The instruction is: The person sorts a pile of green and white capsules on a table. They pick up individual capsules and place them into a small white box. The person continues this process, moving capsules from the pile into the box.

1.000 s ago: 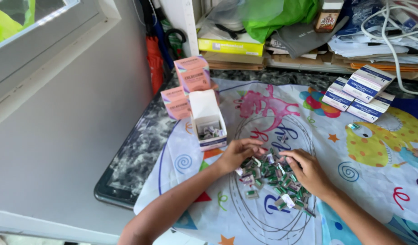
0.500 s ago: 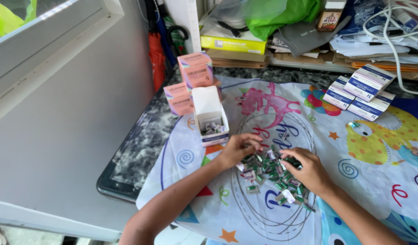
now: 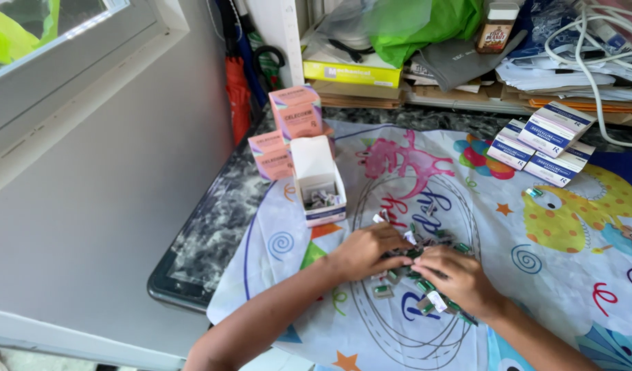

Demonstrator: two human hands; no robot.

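Both my hands rest on a pile of small green and silver foil packets (image 3: 426, 285) spread on a white printed cloth (image 3: 549, 275). My left hand (image 3: 365, 251) curls over the pile's left side, fingers bent onto the packets. My right hand (image 3: 458, 278) covers the pile's right side, fingertips meeting the left hand's. Whether either hand pinches a packet is hidden under the fingers. An open white box (image 3: 318, 181) holding several packets stands just beyond my left hand.
Two pink boxes (image 3: 288, 130) stand behind the open box. Three white and blue boxes (image 3: 546, 142) lie at the cloth's far right. A dark marble counter (image 3: 213, 227) edge runs on the left. Cluttered shelves with papers, cables and a green bag (image 3: 419, 24) sit behind.
My hands have drawn closer together over the packet pile, fingertips now meeting. The view has shifted slightly.
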